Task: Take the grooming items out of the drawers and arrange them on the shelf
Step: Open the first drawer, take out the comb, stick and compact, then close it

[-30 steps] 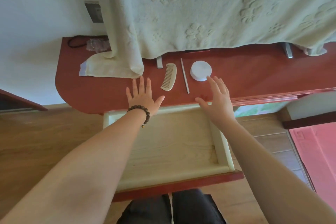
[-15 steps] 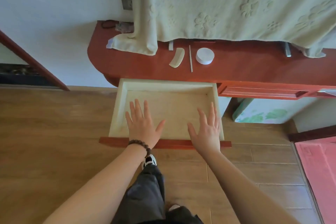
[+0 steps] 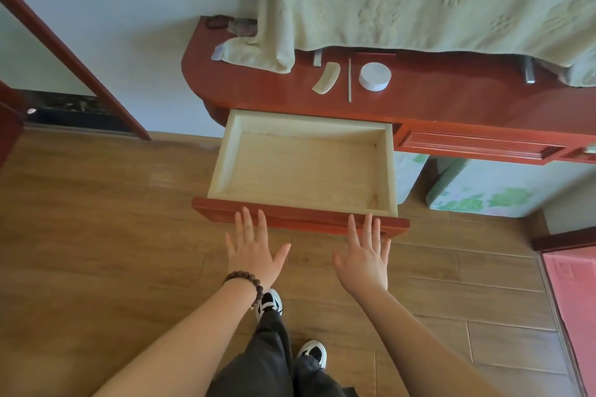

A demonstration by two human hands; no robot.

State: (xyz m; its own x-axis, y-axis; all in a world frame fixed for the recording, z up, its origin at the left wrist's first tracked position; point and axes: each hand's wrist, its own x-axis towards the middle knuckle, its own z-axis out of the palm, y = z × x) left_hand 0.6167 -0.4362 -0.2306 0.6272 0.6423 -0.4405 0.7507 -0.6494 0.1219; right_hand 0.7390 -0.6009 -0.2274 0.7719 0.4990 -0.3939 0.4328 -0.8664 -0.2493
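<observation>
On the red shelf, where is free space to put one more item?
Bare shelf lies right of the white round box, up to the hanging cloth. Crowded: the folded towel, comb and thin stick sit close together.

Red desk point(image 3: 451, 97), towel point(image 3: 419, 0) draped over its back. On the desk: comb point(image 3: 327, 78), thin stick point(image 3: 349, 80) just right of the comb, round white jar point(image 3: 375, 76) right of the stick. Below the desk: drawer point(image 3: 303, 167), pulled out. Left hand point(image 3: 253, 248) and right hand point(image 3: 364, 256), fingers spread flat, fingertips at the drawer's red front.
</observation>
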